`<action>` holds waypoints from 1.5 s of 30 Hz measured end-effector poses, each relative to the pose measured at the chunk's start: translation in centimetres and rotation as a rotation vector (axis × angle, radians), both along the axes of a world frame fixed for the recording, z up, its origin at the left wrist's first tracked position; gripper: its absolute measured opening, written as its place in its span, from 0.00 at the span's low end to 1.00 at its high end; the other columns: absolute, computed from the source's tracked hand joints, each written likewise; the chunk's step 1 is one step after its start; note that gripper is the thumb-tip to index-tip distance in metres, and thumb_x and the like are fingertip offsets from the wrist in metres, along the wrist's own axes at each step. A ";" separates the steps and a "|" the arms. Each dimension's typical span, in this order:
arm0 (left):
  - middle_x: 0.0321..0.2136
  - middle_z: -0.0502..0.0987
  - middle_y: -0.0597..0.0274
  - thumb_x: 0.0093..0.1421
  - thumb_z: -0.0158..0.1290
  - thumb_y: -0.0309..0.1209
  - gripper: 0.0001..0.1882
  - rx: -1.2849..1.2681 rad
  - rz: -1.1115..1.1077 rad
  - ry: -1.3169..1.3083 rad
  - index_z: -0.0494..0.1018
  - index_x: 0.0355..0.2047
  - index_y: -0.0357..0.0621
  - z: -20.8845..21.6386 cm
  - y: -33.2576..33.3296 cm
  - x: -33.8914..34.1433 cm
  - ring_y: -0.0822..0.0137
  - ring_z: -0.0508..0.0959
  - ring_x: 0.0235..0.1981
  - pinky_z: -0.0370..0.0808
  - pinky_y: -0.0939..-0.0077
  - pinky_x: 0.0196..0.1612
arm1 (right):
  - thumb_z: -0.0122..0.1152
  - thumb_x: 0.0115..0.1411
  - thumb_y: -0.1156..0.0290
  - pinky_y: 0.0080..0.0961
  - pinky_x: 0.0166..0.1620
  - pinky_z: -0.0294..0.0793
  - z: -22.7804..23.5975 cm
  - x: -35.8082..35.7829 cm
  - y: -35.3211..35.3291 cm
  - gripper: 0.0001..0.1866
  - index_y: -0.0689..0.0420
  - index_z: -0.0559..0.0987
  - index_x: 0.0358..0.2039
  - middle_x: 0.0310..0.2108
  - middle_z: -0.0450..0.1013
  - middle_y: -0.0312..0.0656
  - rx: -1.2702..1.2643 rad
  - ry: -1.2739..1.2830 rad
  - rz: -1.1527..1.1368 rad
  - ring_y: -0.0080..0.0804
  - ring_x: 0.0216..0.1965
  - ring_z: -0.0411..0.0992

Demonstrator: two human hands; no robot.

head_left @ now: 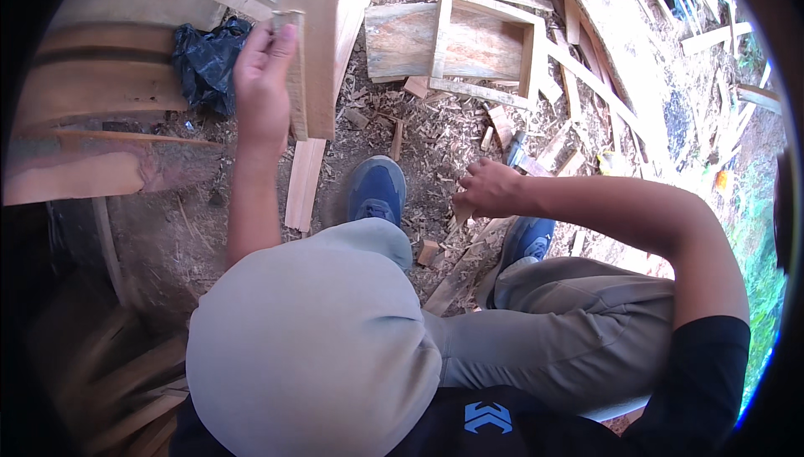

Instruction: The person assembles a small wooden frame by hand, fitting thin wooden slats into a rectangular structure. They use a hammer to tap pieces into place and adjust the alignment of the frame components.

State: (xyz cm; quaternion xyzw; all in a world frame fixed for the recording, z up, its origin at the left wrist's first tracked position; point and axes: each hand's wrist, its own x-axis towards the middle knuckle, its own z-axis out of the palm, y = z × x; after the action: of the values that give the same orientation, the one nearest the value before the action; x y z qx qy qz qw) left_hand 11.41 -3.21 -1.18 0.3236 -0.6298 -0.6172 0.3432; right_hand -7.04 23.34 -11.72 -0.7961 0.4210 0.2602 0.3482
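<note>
My left hand (266,76) reaches up at the upper left, closed round the edge of an upright wooden board (311,46), its thumb near the end of a narrower strip along the board's side. The board's upper end runs out of the picture. My right hand (490,187) hangs low over the ground in front of my right foot, fingers curled together. A small tan piece of wood (460,210) shows at its fingertips, its other part hidden by the hand. Just beyond this hand lies a tool with a grey metal head (516,147), partly among scraps.
A rectangular wooden frame (441,34) with a panel lies ahead on ground strewn with shavings. Long slats (603,97) lie to its right. At left are a crumpled black plastic bag (209,63) and stacked timber (100,84). A loose board (305,182) lies near my left shoe.
</note>
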 end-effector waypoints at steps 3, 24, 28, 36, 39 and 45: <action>0.36 0.78 0.67 0.71 0.49 0.36 0.13 0.018 -0.087 -0.049 0.75 0.47 0.39 -0.1 2.2 -1.0 0.79 0.74 0.38 0.71 0.83 0.43 | 0.52 0.64 0.38 0.43 0.54 0.69 3.1 -1.9 -0.3 0.29 0.45 0.76 0.56 0.36 0.81 0.42 0.155 -0.058 -0.319 0.40 0.48 0.74; 0.24 0.76 0.65 0.66 0.55 0.41 0.18 0.178 -0.372 -0.488 0.78 0.34 0.35 -7.5 9.3 -4.7 0.77 0.69 0.24 0.68 0.74 0.30 | 0.55 0.68 0.48 0.29 0.27 0.76 13.4 -7.4 -6.5 0.31 0.65 0.67 0.55 0.33 0.75 0.51 -0.121 -0.573 -1.270 0.29 0.28 0.77; 0.30 0.79 0.62 0.70 0.50 0.38 0.15 0.308 -0.444 -0.400 0.75 0.40 0.35 -8.0 9.6 -4.9 0.74 0.76 0.28 0.74 0.75 0.33 | 0.55 0.69 0.54 0.29 0.27 0.78 11.4 -6.6 -6.7 0.28 0.62 0.63 0.57 0.37 0.75 0.56 -0.119 -0.629 -1.243 0.31 0.27 0.77; 0.33 0.80 0.58 0.71 0.47 0.35 0.15 0.284 -0.485 -0.325 0.73 0.45 0.33 -8.1 10.1 -5.1 0.70 0.82 0.29 0.79 0.74 0.34 | 0.54 0.70 0.61 0.24 0.24 0.77 10.3 -6.3 -6.5 0.22 0.58 0.64 0.58 0.37 0.75 0.52 -0.241 -0.726 -1.318 0.30 0.25 0.77; 0.33 0.80 0.58 0.71 0.47 0.35 0.14 0.235 -0.474 -0.375 0.74 0.43 0.33 -7.4 10.1 -5.3 0.71 0.81 0.30 0.78 0.75 0.35 | 0.55 0.69 0.60 0.29 0.30 0.79 10.3 -5.9 -6.4 0.22 0.58 0.65 0.57 0.39 0.76 0.54 -0.243 -0.738 -1.302 0.35 0.30 0.78; 0.28 0.79 0.63 0.68 0.52 0.37 0.16 0.341 -0.389 -0.280 0.77 0.38 0.32 -7.4 10.6 -5.3 0.79 0.73 0.29 0.71 0.74 0.33 | 0.56 0.68 0.61 0.42 0.43 0.78 10.2 -5.4 -6.5 0.19 0.56 0.68 0.55 0.42 0.77 0.54 -0.449 -0.569 -1.126 0.51 0.40 0.78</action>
State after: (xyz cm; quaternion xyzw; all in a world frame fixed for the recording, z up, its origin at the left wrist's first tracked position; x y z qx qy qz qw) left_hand 6.11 7.38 -8.55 0.3316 -0.6084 -0.7178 0.0687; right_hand -12.49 16.86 -1.56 -0.5458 0.7077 -0.2754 0.3541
